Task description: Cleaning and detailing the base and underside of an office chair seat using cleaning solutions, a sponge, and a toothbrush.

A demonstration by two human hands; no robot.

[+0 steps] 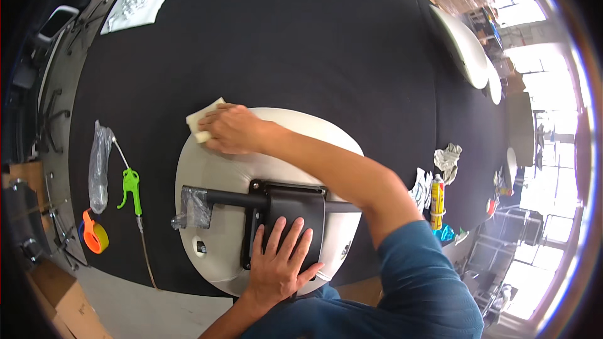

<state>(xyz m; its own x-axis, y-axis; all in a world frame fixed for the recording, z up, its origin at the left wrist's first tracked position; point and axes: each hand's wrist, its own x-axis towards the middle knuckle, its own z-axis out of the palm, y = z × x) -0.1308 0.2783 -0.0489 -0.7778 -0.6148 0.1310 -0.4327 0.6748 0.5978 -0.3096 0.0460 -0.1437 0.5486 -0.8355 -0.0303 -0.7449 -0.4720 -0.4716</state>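
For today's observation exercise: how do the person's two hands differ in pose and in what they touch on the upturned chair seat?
The left hand lies flat with fingers spread on the black mounting plate, holding nothing. The right hand is curled over a pale cloth, pressing it on the cream seat shell. The left hand is at the seat's near edge; the right hand reaches across to the far edge. Both are bare and rest on the same seat.

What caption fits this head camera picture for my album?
Right hand presses a pale cloth on an upturned cream chair seat; left hand lies flat on its black mounting plate.
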